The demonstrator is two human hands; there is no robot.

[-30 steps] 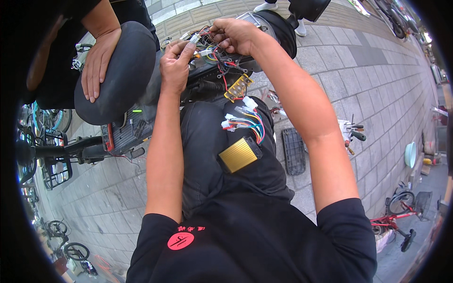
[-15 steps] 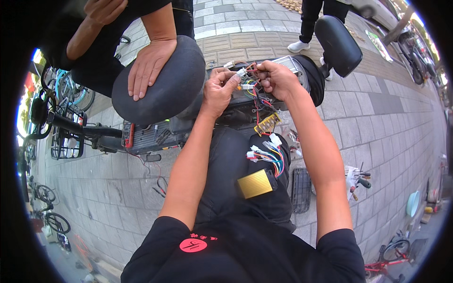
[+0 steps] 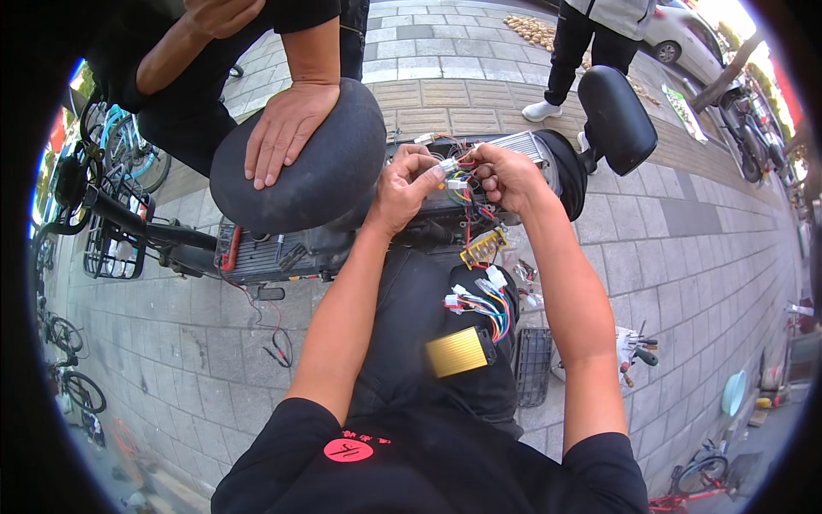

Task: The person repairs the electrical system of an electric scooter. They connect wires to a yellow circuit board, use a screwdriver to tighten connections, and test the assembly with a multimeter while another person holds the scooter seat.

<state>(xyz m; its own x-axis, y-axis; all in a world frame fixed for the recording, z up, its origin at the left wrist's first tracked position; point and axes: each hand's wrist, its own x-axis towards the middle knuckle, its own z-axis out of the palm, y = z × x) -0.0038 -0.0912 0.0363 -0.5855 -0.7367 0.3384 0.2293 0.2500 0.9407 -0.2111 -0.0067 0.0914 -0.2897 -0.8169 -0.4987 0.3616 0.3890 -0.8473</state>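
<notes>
My left hand (image 3: 404, 190) pinches a white plug connector (image 3: 448, 166) between thumb and fingers, over the opened body of an electric scooter. Beside it, my right hand (image 3: 510, 178) has thumb and forefinger closed on thin wires (image 3: 467, 157) running to that connector. Below the hands, a second white connector (image 3: 457, 184) hangs among tangled coloured wires. A finned silver box (image 3: 520, 147) sits just beyond my right hand. Across my lap lies a gold finned controller box (image 3: 460, 353), its coloured leads (image 3: 497, 308) ending in white plugs. Nearer the scooter is a yellow strip with metal contacts (image 3: 485, 248).
Another person's hand (image 3: 291, 130) presses on the raised black seat (image 3: 300, 171) at left. A red meter (image 3: 228, 247) rests on the footboard. A black backrest pad (image 3: 618, 120) stands at right. Tools (image 3: 640, 347) and a black plastic cover (image 3: 534, 367) lie on the paving.
The view has shifted slightly, so the scooter and hands appear lower. Both my hands stay at the connector and wires. The other person's hand remains on the seat.
</notes>
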